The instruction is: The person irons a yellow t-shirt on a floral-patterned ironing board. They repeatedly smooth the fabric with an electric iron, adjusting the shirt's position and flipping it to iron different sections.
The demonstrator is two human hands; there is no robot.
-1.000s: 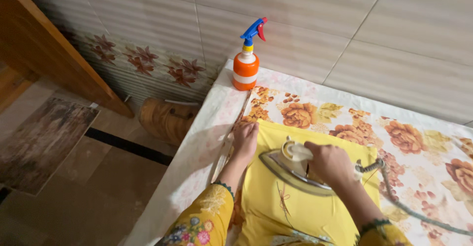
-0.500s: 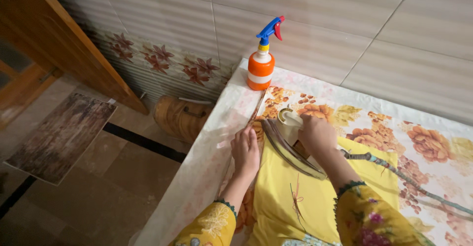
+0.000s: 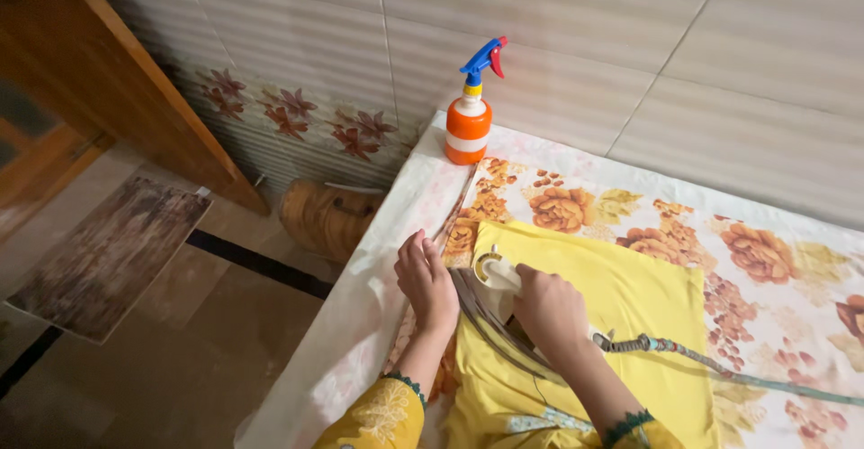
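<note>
The iron [image 3: 493, 298] has slid back toward the yellow cloth's [image 3: 621, 323] left edge. The right hand [image 3: 549, 309] grips it; the left hand [image 3: 427, 280] lies flat, released, beside it.

Table [image 3: 360, 323] w/ pale cover, floral sheet [image 3: 765, 260] on top, yellow cloth [image 3: 630, 296], orange spray bottle [image 3: 470, 125] at corner

Single view, head-mounted, looking steeply down from above the person's shoulders. It faces the tiled wall [image 3: 630, 44], with the flower-print covered table [image 3: 774, 260] filling the lower right and the floor [image 3: 180, 323] at left. Close range: forearms enter from the bottom edge. No second view to share anything with.
</note>
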